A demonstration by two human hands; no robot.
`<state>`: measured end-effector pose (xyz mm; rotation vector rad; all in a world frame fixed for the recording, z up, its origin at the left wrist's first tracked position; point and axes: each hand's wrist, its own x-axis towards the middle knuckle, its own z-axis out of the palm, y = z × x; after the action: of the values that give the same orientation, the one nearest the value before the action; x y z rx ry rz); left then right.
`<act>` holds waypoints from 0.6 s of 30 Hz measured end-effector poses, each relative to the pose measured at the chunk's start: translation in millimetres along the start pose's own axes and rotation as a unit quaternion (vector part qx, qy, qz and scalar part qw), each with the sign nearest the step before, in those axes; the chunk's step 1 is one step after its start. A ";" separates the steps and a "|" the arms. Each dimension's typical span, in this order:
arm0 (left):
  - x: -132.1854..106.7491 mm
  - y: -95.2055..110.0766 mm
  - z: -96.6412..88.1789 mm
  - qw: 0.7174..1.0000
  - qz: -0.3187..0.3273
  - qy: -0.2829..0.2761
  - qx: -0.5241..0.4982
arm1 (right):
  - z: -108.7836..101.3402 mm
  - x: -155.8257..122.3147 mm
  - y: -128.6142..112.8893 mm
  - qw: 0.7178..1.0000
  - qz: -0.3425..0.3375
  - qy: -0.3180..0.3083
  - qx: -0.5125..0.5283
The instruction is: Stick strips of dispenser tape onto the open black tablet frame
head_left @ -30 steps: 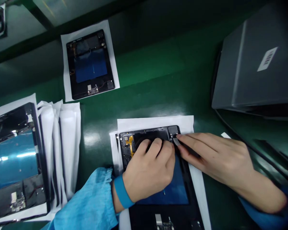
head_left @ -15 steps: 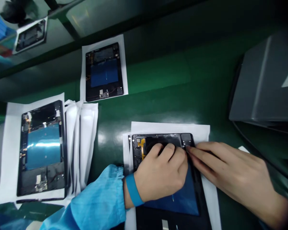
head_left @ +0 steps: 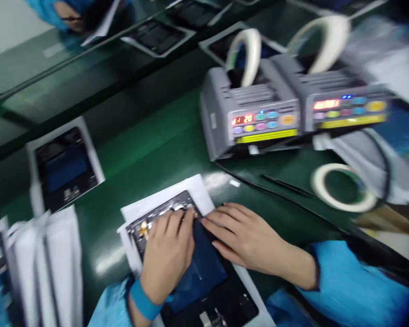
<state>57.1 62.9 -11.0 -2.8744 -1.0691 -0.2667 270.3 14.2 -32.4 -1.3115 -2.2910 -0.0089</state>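
Note:
An opened tablet (head_left: 199, 268) lies tilted on white paper sheets, its inside facing up, with a blue battery and dark frame showing. My left hand (head_left: 168, 254), with a blue wristband, rests over the tablet's upper part. Its fingers are stretched a little bent across the circuit area, and the thumb is hidden. At the tablet's upper right edge lies my right hand (head_left: 245, 238), fingers extended and the fingertips touching near the corner. Whether anything small sits under either hand's fingertips is hidden and blurred.
Two tape dispensers (head_left: 252, 104) with lit displays stand at the back right. A tape roll (head_left: 342, 188), black tweezers (head_left: 286, 185) and a cable (head_left: 276, 197) lie before them. Another opened tablet (head_left: 64, 163) and paper-wrapped stacks (head_left: 47, 268) are at left. A co-worker's hand (head_left: 68, 18) shows across.
My view has swung right, bringing the tape dispensers fully into sight. The fingers of my left hand have straightened from a curl over the tablet. My right hand stays by its upper right edge.

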 end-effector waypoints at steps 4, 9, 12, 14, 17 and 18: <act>7.1 -8.6 3.2 0.999 0.044 0.019 0.014 | -33.9 -47.8 41.4 0.971 0.085 0.185 -0.126; 13.2 -8.0 -1.8 0.997 0.064 0.026 0.042 | -68.4 -74.2 115.0 0.906 0.117 0.276 -0.299; 11.4 -5.6 -5.3 0.996 0.066 0.025 0.045 | -67.9 -67.3 143.0 0.905 0.130 0.253 -0.317; 4.0 -4.1 -8.5 0.997 0.068 0.021 0.035 | -65.8 -64.0 152.6 0.908 0.155 0.232 -0.312; -18.7 -4.4 -19.1 0.998 0.058 0.015 0.018 | -69.6 -64.2 156.6 0.915 0.177 0.218 -0.289; -28.5 -5.5 -24.4 0.999 0.048 0.013 0.014 | -72.4 -64.2 155.0 0.919 0.184 0.217 -0.274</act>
<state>28.9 45.8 7.7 -2.8793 -0.9207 -0.2796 452.5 27.8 -32.1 -1.7803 -1.6874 -0.7843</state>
